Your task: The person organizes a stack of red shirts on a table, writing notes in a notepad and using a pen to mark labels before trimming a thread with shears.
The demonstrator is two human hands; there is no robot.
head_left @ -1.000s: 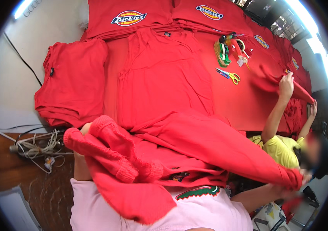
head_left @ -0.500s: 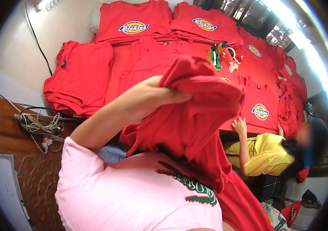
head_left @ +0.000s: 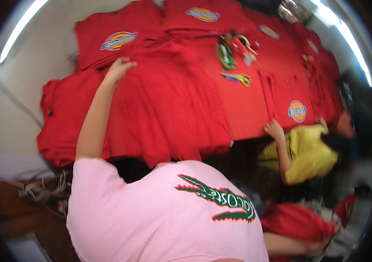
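My left hand is over the upper left part of a red sleeveless shirt, its fingers loosely spread and nothing visible in them. This shirt lies draped and wrinkled over the front of the red-covered table. At the lower right, my right hand is beside a bunched red cloth. Blur hides its fingers, so I cannot tell whether it grips the cloth.
Stacked red shirts lie left of the draped one. Yellow-handled scissors and green tape dispensers sit mid-table. At right, a person in yellow touches a red shirt with a round print. Cords hang at lower left.
The red shirt that my left hand held up is now laid on the table. My left hand has moved up and left. My right arm now shows at the lower right. The view has shifted.
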